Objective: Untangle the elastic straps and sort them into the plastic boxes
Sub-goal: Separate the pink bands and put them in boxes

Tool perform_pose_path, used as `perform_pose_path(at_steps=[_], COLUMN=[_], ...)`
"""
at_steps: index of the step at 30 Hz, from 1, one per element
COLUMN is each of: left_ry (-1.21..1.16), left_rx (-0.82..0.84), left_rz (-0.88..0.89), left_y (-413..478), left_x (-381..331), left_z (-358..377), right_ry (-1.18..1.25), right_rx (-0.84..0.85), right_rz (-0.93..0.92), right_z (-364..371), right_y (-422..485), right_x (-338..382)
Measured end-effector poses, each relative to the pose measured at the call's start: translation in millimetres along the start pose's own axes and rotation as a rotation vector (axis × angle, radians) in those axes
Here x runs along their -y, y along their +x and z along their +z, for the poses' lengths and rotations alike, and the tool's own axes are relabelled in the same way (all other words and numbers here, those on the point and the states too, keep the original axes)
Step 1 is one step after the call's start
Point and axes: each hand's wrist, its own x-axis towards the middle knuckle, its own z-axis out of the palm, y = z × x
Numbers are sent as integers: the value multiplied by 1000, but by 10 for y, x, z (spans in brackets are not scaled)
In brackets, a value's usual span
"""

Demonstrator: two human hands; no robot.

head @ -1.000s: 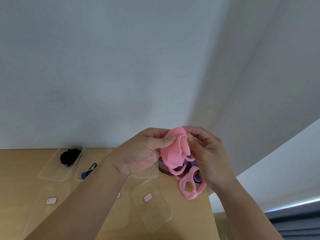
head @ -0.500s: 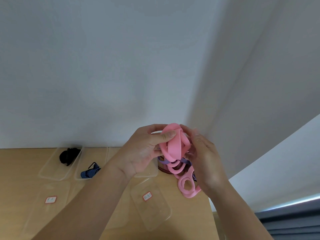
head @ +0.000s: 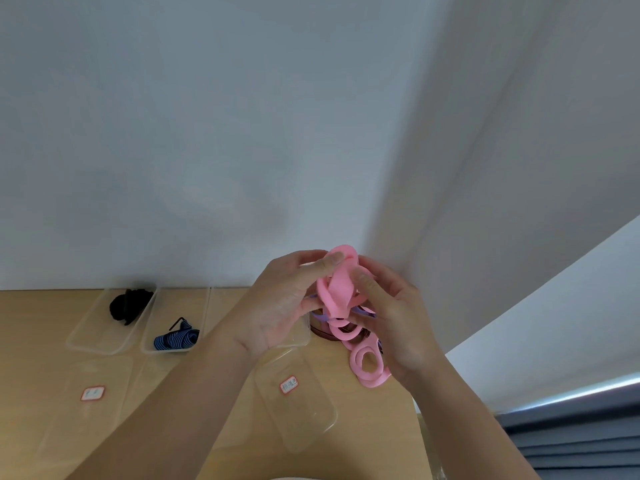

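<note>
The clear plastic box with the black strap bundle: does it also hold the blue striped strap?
No, the blue striped elastic strap lies in the neighbouring clear plastic box, apart from the black strap bundle.

Honestly, nothing was properly readable. A small white red-bordered sticker (head: pixel 289 384) sat on the clear flat plastic box (head: pixel 311 420) near the middle of the light wooden counter (head: pixel 34 323). It had a few handwritten characters, too blurry to make out. A second red-bordered sticker (head: pixel 92 393) on the clear plastic box at the left (head: pixel 69 438) had fainter marks, equally illegible.
</note>
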Motion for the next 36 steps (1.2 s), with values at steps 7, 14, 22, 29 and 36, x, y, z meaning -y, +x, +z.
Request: perform_pose_path(at_steps=[7,14,22,29,36], left_ry=[-16,1,-101,100,571], left_rx=[34,-71,-270,-440,-508], left_rz=[12,-78,-172,-140,-138], left_y=[31,122,387,821,1265], left_x=[182,467,772,937,1057], left_z=[-189,-534,-866,-1110,-1345], right_ry=[63,127,-29,-78,-369], right_rx=[13,162,24,-27,-50], right_rz=[158,259,420,500,485], right_z=[5,155,370,502,603], right_y=[107,247,672,1078,1424], right_x=[-146,-431,-991,-1463,-1724])
